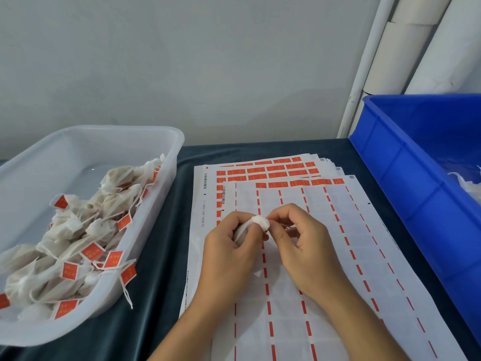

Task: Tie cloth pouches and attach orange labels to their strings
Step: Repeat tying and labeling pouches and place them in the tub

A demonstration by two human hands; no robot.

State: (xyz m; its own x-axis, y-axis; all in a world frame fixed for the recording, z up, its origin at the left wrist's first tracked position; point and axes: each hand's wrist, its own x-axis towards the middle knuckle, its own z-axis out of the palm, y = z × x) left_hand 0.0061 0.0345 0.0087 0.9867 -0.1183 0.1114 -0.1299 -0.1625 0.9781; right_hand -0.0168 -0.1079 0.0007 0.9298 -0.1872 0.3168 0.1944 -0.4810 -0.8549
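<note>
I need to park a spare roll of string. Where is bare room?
Free: the dark cloth strip between the white tub and the label sheets. Crowded: the sheets, where both hands work, and the tub's near end, full of pouches.

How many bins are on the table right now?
2. A clear bin sits at the left, full of labelled pouches. A blue bin sits at the right, partly cut off by the frame edge. More could lie out of view.
</note>
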